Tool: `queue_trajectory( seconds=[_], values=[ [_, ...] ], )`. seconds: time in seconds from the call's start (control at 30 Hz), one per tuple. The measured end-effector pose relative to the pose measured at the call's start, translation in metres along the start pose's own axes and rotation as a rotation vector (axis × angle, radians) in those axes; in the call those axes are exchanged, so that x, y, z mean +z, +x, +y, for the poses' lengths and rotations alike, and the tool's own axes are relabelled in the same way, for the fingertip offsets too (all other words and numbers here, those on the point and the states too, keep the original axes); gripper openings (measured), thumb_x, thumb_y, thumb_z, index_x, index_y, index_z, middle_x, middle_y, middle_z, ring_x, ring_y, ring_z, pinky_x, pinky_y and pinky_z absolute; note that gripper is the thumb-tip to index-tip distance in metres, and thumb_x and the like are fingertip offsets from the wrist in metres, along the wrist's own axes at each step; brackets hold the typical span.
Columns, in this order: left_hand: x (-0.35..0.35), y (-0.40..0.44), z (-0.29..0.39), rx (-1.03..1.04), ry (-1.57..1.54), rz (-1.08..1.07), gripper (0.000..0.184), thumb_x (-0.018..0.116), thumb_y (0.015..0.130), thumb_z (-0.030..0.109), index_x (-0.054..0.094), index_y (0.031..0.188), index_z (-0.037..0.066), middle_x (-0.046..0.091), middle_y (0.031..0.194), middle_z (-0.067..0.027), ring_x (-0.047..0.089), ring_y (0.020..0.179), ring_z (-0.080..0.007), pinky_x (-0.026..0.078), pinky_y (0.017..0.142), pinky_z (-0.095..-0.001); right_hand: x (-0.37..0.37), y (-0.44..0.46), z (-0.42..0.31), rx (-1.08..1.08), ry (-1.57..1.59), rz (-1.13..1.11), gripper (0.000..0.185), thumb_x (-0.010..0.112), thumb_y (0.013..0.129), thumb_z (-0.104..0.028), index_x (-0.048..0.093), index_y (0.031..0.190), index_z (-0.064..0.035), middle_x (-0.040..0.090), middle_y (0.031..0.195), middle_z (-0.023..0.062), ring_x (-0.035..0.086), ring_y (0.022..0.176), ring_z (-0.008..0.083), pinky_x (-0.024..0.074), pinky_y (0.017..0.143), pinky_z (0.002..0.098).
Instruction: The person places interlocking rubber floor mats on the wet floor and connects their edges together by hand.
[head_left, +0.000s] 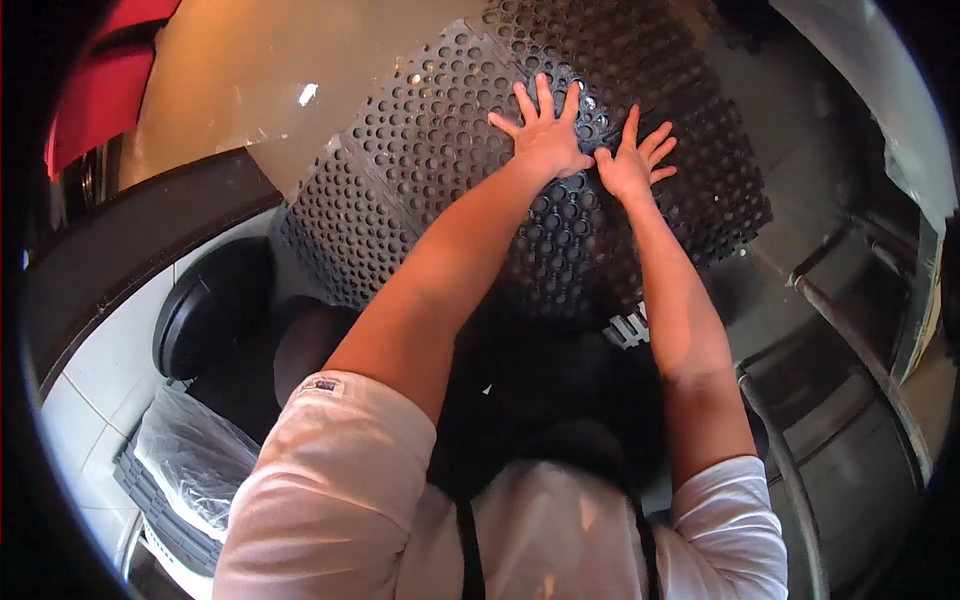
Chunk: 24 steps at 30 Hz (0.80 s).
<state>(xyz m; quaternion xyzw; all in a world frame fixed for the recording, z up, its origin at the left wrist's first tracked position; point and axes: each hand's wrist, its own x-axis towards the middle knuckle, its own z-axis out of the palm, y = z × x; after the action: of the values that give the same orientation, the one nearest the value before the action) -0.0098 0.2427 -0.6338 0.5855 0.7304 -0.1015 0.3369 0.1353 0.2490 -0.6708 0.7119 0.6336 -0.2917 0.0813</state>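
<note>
A dark rubber floor mat (350,225) full of round holes lies spread out in front of me, with jigsaw-like seams between its sections. My left hand (545,140) presses on it with the palm down and the fingers spread. Close beside it, my right hand (632,165) also rests on the mat, fingers apart. The thumbs almost meet near a seam, where the surface looks wet and shiny. Neither hand grips anything. Both arms reach straight forward from white sleeves.
At the left, a low tiled wall (95,410) has a dark ledge (160,215). Beside it are a round black lid-like object (215,305) and a clear plastic bag (195,460). Metal rails (850,340) stand on the right. Wet-looking floor (270,90) reflects light beyond the mat.
</note>
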Motion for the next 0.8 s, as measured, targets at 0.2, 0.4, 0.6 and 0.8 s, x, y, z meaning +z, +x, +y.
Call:
queue_trajectory(
  seconds=[0.2,0.4,0.6,0.8],
  values=[
    [-0.022,-0.004,0.016,-0.081,-0.066,-0.109,0.121,0.082,0.073,0.044,0.0,0.16,0.028,-0.019,0.162,-0.0242,-0.015,0.147,-0.0525,0.007,0.1,-0.0858,-0.002,0.005,-0.003,0.038,0.03,-0.08,0.094,0.057,0.092,-0.038,-0.007,0.16,-0.0297,-0.025,0.158,0.0307,-0.02,0.146,0.0519,-0.0051,0.108,0.0752],
    [-0.022,-0.013,0.024,-0.1,-0.141,-0.026,0.104,0.074,0.082,0.037,0.008,0.161,0.028,-0.017,0.163,-0.0248,-0.013,0.147,-0.053,0.005,0.1,-0.0851,0.0,0.004,-0.006,0.051,-0.061,-0.07,0.093,0.058,0.094,-0.041,-0.005,0.16,-0.0234,-0.023,0.159,0.0292,-0.019,0.147,0.0507,0.0003,0.111,0.0726],
    [-0.012,-0.003,0.02,-0.143,-0.036,-0.185,0.124,0.078,0.073,0.058,-0.006,0.16,0.03,-0.029,0.16,-0.0222,-0.023,0.145,-0.0517,0.006,0.101,-0.0843,-0.014,-0.006,0.053,-0.175,0.33,0.249,0.09,0.055,0.096,-0.052,0.005,0.16,-0.0147,0.007,0.164,0.0243,0.005,0.152,0.0418,0.0074,0.114,0.0687],
    [-0.016,0.007,0.042,-0.278,-0.19,-0.078,0.114,0.072,0.076,0.068,0.006,0.16,0.028,-0.027,0.16,-0.0208,-0.025,0.145,-0.0509,0.003,0.103,-0.0826,-0.036,0.008,0.065,-0.024,-0.003,0.06,0.085,0.051,0.096,-0.057,0.008,0.161,-0.0211,0.002,0.165,0.0209,0.003,0.153,0.0382,0.0093,0.116,0.0656]
  ],
)
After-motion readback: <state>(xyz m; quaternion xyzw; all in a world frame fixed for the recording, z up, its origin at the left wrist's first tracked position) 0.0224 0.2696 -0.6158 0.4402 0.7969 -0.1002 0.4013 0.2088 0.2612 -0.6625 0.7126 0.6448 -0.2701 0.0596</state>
